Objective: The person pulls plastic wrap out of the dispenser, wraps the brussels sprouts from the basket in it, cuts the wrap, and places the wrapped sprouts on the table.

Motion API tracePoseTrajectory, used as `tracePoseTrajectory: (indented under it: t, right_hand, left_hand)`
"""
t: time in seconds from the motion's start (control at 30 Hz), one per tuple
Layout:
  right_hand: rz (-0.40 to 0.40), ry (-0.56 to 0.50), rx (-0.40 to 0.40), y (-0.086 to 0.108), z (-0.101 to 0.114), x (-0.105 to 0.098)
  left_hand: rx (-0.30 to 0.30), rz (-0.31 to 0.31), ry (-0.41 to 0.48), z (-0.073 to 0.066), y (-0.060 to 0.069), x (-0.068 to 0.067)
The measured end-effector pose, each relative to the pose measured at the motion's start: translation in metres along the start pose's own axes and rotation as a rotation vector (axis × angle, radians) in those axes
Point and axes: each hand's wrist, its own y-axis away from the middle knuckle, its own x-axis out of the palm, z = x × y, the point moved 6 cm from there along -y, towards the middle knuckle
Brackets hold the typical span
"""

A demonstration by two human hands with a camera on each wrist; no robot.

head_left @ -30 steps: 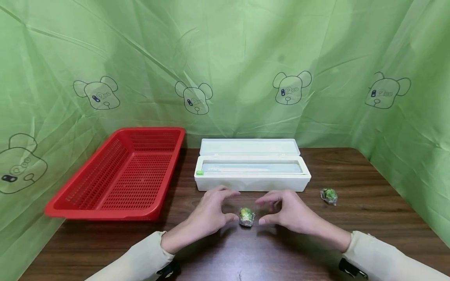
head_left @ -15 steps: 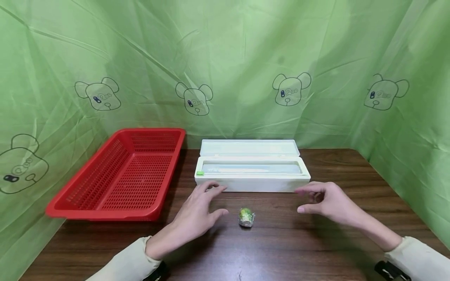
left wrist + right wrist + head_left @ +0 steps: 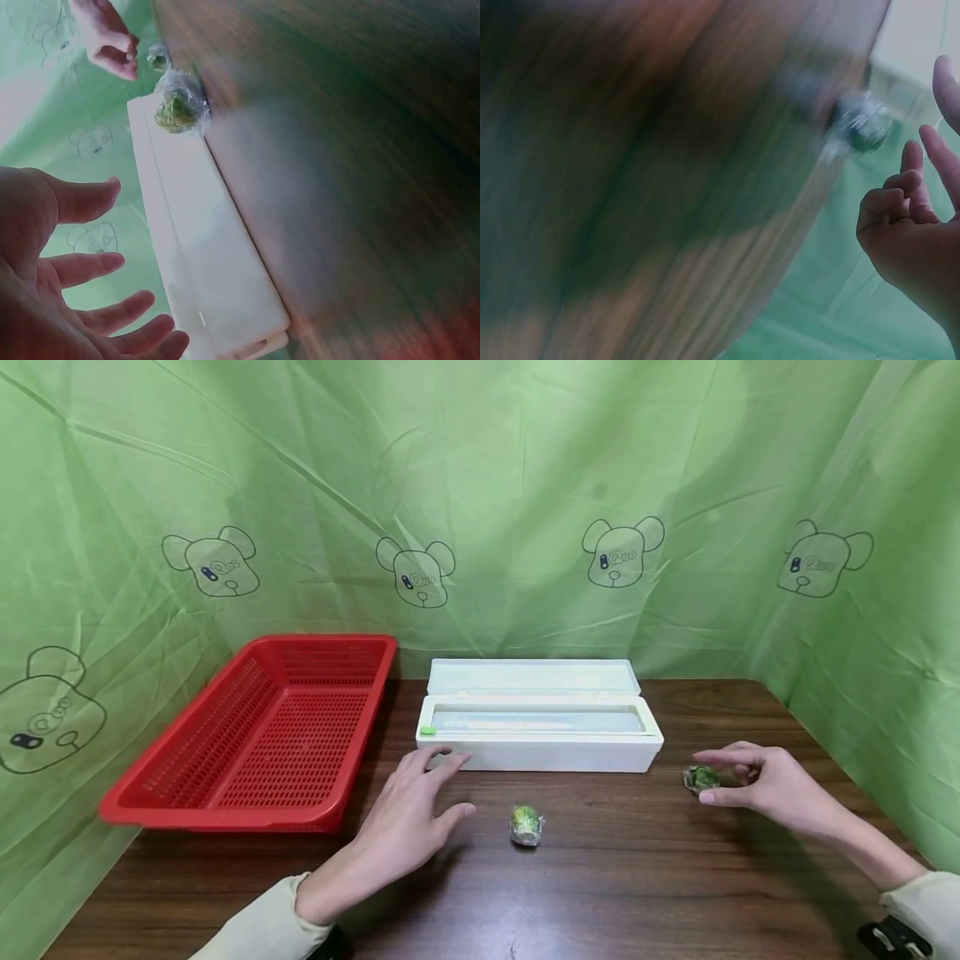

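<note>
A Brussels sprout (image 3: 525, 825) wrapped in cling film sits on the table, mid-front. To its left hovers my left hand (image 3: 401, 806), fingers spread and touching nothing; the left wrist view shows that palm bare. Farther right lies a second wrapped sprout (image 3: 702, 779), partly behind my right thumb. My right hand (image 3: 772, 789) reaches to it, thumb and index finger extended on either side. In the right wrist view this sprout (image 3: 868, 129) appears apart from the fingers, and the other fingers are curled.
A white cling film dispenser (image 3: 536, 755) with its lid raised and a green slider (image 3: 427, 731) stands at the back centre. The red perforated basket (image 3: 225, 817) stands on the left. Green cloth (image 3: 517, 460) hangs around the brown wooden table (image 3: 600, 893).
My right hand has moved right, from beside the middle sprout to the far one. My left hand has drawn back a little left. The middle sprout stays in place.
</note>
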Motion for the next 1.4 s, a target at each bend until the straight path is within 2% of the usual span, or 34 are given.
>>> tracePoseTrajectory:
  t: [0.2, 0.37, 0.53, 0.77, 1.0, 1.4]
  right_hand:
    - [0.032, -0.019, 0.042, 0.001, -0.022, -0.005]
    - [0.054, -0.011, 0.030, -0.001, -0.035, -0.003]
    - [0.073, -0.017, 0.014, -0.004, -0.042, 0.000]
    - [0.074, -0.018, 0.036, -0.007, -0.045, 0.001]
    - [0.057, -0.041, -0.003, -0.007, -0.036, 0.009]
    - [0.101, -0.150, -0.044, -0.006, 0.010, 0.041]
  left_hand:
    - [0.009, -0.044, -0.075, 0.001, 0.002, -0.008]
    - [0.031, -0.079, -0.117, 0.002, 0.002, -0.014]
    - [0.040, -0.108, -0.151, 0.005, 0.001, -0.020]
    - [0.033, -0.125, -0.170, 0.007, 0.000, -0.023]
    - [0.024, -0.121, -0.172, 0.010, -0.001, -0.023]
    - [0.035, -0.139, -0.179, 0.012, -0.003, -0.025]
